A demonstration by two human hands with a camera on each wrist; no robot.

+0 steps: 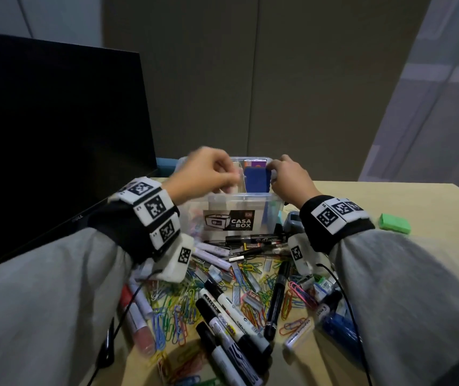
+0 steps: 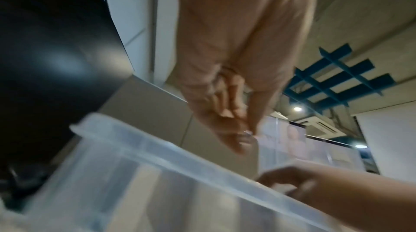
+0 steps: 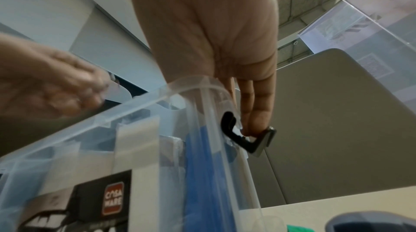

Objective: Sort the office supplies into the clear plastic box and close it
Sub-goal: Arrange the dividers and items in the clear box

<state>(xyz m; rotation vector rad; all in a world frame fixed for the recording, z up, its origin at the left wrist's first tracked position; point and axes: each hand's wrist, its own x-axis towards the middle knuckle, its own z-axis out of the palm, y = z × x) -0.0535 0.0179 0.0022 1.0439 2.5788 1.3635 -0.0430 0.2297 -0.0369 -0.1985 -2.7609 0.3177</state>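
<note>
Left hand point(image 1: 200, 171) clenched over the clear box point(image 1: 250, 203), its hold unclear; right hand point(image 1: 289, 176) gripping its rim.

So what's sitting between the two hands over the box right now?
In the head view, between the left hand and right hand lies the open clear box, showing an upright blue pad and a clear divider.

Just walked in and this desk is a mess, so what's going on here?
A person is sorting office supplies into a clear plastic box that stands open on the desk. Both hands are at its top: the left hand pinches something small over it, too blurred to name, and the right hand has fingers on a black handle at its side. Markers and paper clips still lie loose in front.
</note>
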